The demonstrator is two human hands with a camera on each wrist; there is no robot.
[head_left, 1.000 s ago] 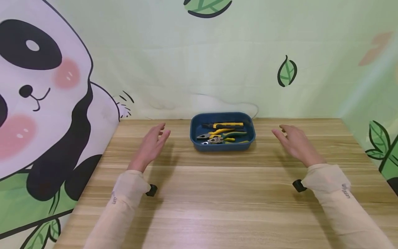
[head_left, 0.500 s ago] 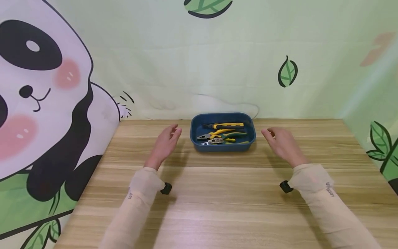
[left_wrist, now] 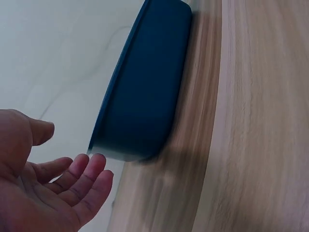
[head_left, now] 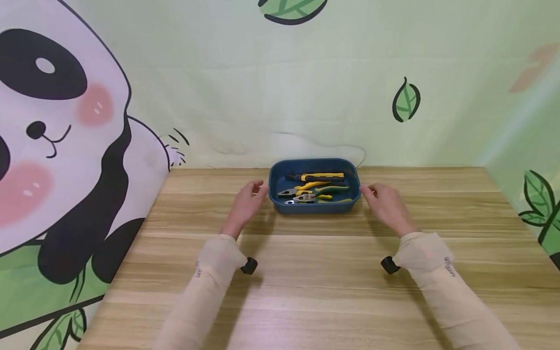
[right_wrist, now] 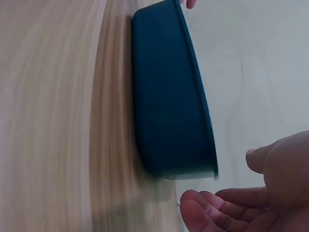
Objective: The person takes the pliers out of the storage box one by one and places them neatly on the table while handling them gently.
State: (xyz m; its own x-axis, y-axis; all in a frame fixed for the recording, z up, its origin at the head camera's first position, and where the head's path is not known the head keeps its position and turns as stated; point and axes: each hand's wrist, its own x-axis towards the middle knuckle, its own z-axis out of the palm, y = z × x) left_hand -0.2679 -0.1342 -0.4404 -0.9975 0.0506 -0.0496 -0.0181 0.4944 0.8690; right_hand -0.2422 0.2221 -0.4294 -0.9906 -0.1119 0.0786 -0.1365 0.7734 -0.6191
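A dark blue plastic bin with rounded corners stands at the back of the table. Inside it lie several pliers with yellow, black and green handles. My left hand is at the bin's left end, fingers relaxed and slightly bent, with the fingertips close to the end wall in the left wrist view. At the opposite end is my right hand, thumb and fingers apart, its fingertips just short of the wall in the right wrist view. Neither hand holds anything.
The wood-grain table stretches in front of the bin. Right behind the bin rises a pale green cloth backdrop printed with a panda and leaves. A dark wrist camera shows below the left cuff.
Both hands have moved inward from the two sides, up to the ends of the bin. The bin and the pliers in it stay where they were.
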